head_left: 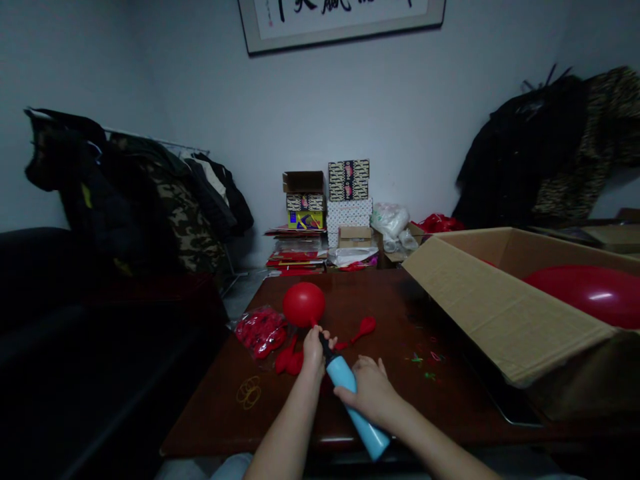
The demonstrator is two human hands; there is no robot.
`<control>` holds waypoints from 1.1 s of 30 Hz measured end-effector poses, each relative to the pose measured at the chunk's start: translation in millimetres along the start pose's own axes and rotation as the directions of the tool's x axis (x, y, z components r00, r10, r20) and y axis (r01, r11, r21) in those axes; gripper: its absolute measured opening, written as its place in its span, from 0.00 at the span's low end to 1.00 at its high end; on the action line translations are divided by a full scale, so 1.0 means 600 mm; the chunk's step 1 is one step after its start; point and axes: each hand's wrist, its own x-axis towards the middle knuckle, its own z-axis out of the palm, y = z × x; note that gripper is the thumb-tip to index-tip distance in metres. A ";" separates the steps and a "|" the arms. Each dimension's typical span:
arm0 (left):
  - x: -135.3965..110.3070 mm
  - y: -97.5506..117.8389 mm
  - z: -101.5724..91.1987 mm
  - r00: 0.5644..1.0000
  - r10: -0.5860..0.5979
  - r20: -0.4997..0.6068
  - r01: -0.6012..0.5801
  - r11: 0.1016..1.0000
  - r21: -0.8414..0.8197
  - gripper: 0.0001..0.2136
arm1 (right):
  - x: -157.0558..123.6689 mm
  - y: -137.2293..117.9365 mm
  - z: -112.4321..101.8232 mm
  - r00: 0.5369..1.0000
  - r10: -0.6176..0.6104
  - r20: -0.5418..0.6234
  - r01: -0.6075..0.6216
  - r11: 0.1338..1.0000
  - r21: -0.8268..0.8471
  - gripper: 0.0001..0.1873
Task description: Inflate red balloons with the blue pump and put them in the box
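Note:
A partly inflated red balloon (303, 304) sits at the black nozzle end of a light blue hand pump (361, 419). My left hand (315, 347) pinches the balloon's neck against that nozzle. Around the blue barrel, my right hand (369, 390) is closed, thumb on the near side. The pump slants from the balloon down toward the table's near edge. Just left of my left hand lie limp red balloons (289, 360) and a clear bag of red balloons (262, 331). Another limp red balloon (367, 326) lies beyond my right hand.
Yellow rubber bands (249, 393) lie at the left of the brown table (220, 417). Small coloured bits (431, 357) are scattered on the right. An open cardboard box (470, 300) holding a big red balloon (590, 290) takes up the right side. Stacked boxes (349, 213) stand behind.

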 end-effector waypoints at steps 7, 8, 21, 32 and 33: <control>0.031 0.043 -0.006 0.995 0.045 -0.092 -0.046 0.999 -0.003 0.06 | -0.085 0.006 -0.033 0.999 -0.045 -0.005 0.044 0.991 -0.126 0.28; 0.034 0.050 -0.008 0.994 0.055 -0.097 -0.056 0.998 -0.008 0.06 | -0.096 0.007 -0.039 0.999 -0.048 0.005 0.048 0.990 -0.131 0.28; 0.013 0.063 0.020 1.000 -0.004 -0.016 0.002 0.992 -0.128 0.05 | -0.087 -0.007 -0.081 0.998 -0.067 -0.009 0.067 0.998 0.008 0.29; -0.018 0.036 0.028 0.999 -0.016 0.033 0.019 0.994 -0.106 0.06 | 0.008 -0.026 -0.057 0.990 -0.087 -0.110 0.070 0.986 -0.151 0.32; -0.018 0.036 0.026 0.999 -0.010 0.031 0.013 0.995 -0.098 0.06 | 0.014 -0.028 -0.054 0.990 -0.084 -0.116 0.065 0.985 -0.162 0.32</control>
